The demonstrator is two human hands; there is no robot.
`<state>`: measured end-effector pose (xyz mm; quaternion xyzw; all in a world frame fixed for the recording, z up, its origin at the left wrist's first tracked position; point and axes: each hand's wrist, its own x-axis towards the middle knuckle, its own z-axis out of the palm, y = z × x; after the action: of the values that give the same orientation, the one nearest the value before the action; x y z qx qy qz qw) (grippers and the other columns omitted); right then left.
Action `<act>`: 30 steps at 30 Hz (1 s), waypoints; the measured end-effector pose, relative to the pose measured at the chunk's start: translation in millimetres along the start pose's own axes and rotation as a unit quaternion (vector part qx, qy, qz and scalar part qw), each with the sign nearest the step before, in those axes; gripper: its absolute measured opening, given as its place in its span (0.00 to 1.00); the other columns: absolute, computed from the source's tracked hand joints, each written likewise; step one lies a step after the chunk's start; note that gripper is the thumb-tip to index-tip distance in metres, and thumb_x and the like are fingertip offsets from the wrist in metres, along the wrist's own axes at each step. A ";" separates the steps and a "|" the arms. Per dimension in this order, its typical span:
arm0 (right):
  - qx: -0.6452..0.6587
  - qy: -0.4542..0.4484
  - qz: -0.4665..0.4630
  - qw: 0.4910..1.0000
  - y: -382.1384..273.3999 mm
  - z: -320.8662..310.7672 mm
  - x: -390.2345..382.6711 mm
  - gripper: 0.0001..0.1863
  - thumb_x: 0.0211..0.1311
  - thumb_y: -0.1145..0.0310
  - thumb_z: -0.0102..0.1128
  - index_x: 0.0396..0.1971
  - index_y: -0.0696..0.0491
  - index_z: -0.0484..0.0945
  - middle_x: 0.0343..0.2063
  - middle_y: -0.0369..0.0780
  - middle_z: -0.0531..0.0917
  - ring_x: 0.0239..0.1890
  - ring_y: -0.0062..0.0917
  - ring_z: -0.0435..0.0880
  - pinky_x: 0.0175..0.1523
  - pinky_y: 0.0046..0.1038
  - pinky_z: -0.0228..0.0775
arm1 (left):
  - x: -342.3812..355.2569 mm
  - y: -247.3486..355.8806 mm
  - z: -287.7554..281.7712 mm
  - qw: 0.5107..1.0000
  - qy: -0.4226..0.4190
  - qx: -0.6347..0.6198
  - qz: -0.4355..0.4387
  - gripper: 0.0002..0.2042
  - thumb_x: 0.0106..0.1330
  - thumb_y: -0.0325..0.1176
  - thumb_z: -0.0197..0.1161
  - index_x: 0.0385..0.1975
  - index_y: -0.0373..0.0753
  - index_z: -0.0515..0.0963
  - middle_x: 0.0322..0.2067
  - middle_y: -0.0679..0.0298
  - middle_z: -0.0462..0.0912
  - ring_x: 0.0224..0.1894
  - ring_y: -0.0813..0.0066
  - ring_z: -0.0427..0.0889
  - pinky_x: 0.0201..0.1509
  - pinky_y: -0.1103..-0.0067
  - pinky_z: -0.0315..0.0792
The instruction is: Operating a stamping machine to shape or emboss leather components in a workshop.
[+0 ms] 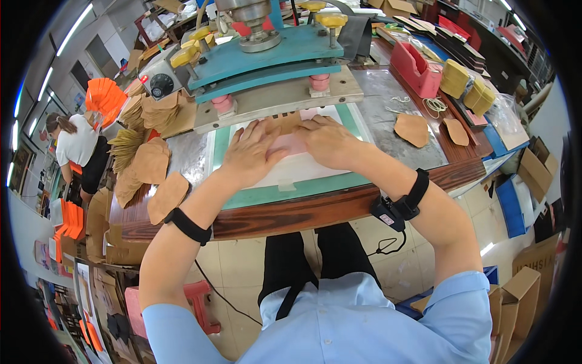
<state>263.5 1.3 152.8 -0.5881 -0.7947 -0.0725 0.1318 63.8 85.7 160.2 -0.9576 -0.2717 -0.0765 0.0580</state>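
A tan leather piece [283,121] lies on a white and green sheet [257,195] under the front of a teal press [267,71]. My left hand [250,153] rests flat on its left side, fingers spread and thumb pointing inward. From the right, my right hand [327,141] reaches over the piece's other side, its fingers lying flat and partly foreshortened. Pink material [290,144] shows between the two hands, near the thumbs. The press's raised grey metal plate [279,99] is just beyond my fingertips.
Stacked tan leather pieces [151,161] fill the table's left side. Two leather pieces [411,130] lie at the right, near a red bin [416,68] and yellow blocks [454,79]. A dark wooden edge [291,219] borders the table. Another person [76,142] bends at far left.
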 end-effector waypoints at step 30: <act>0.036 -0.019 0.017 0.999 1.8 -1.9 1.1 0.23 0.52 0.81 0.44 0.51 0.59 0.71 0.54 0.44 0.72 0.60 0.36 0.66 0.64 0.34 0.55 | -11.7 -9.4 0.3 0.996 0.078 -0.035 0.037 0.23 0.67 0.48 0.47 0.50 0.34 0.71 0.54 0.54 0.71 0.57 0.55 0.67 0.63 0.68 0.57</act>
<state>265.1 2.4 154.9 -0.5978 -0.7889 -0.0303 0.1391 49.1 87.7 158.4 -0.9595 -0.2283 -0.1581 0.0478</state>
